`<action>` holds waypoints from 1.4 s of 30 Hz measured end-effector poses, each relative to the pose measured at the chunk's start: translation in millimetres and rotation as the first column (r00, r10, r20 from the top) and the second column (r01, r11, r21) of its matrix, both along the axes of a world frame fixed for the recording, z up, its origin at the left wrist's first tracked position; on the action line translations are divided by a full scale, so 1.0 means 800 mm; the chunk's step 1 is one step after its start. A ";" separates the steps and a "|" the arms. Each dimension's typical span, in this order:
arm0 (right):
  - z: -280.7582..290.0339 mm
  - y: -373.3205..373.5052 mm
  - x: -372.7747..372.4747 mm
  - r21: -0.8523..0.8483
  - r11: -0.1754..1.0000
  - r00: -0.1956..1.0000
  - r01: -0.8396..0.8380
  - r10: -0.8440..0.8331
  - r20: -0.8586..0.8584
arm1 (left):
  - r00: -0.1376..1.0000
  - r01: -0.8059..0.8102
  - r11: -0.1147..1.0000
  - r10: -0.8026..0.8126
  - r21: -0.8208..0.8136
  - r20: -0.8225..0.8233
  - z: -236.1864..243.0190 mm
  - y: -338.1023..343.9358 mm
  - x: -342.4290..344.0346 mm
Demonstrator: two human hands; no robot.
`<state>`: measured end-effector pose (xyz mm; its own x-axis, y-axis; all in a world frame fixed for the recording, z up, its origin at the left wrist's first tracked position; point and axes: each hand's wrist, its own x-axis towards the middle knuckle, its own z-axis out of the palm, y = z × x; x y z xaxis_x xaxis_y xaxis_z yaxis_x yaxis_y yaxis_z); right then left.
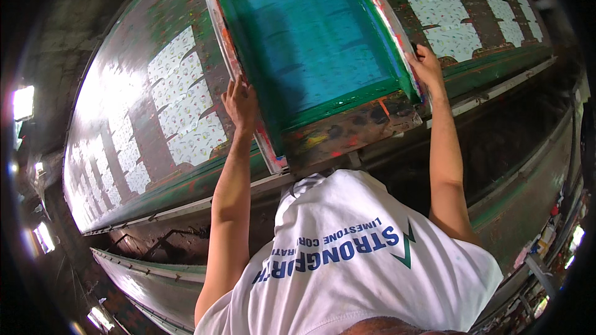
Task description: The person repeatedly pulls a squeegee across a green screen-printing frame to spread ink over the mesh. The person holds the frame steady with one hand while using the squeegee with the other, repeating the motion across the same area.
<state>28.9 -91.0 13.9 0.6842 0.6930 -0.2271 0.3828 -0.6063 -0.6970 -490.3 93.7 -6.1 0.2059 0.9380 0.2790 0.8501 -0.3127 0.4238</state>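
Note:
My left hand has its fingers curled on the left rail of a screen-printing frame, and my right hand grips the opposite rail. The frame has turquoise mesh bordered in green, with paint-spattered rails. A stained board runs along its near end. Beneath the frame is a long sloping print table. Small-patterned white pieces lie in columns to the left and right of it, and faint shapes show through the mesh.
A metal rail runs along the table's near edge, in front of my white-shirted torso. Below lie a dark gap and another long surface. Bright windows show at the far left, and clutter at the lower right.

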 end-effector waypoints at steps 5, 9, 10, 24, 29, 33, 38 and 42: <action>-0.042 -0.001 0.027 -0.074 0.967 0.922 -0.244 0.255 0.293 | 0.999 0.031 0.999 -0.031 0.034 -0.012 0.023 0.002 0.008; -0.036 0.012 0.022 -0.131 0.961 0.931 -0.245 0.270 0.246 | 0.987 -0.074 0.997 0.070 0.024 0.142 0.037 0.011 0.005; -0.032 0.016 0.012 -0.168 0.966 0.934 -0.198 0.237 0.267 | 0.985 -0.104 0.994 0.098 0.033 0.139 0.044 0.016 -0.006; 0.102 0.110 -0.387 0.036 0.962 0.929 -0.271 0.251 0.273 | 0.997 -0.016 0.993 0.006 0.115 0.081 0.122 0.182 -0.406; 0.089 0.141 -0.526 -0.015 0.956 0.902 -0.294 0.282 0.328 | 0.986 -0.117 0.992 0.112 0.035 0.123 0.112 0.187 -0.553; 0.073 0.155 -0.582 -0.040 0.948 0.890 -0.316 0.311 0.335 | 0.966 -0.147 0.989 0.144 -0.003 0.216 0.093 0.174 -0.609; 0.060 0.150 -0.597 -0.031 0.950 0.892 -0.310 0.302 0.336 | 0.962 -0.202 0.979 0.190 0.041 0.196 0.063 0.151 -0.611; 0.054 0.134 -0.593 -0.006 0.951 0.893 -0.308 0.292 0.341 | 0.963 -0.184 0.980 0.165 0.070 0.214 0.053 0.133 -0.606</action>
<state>-445.3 16.3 56.8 0.4719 0.8815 0.0156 0.7566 -0.3958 -0.5205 -975.4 199.7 36.0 -0.0298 0.9239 0.3815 0.7917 -0.2112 0.5733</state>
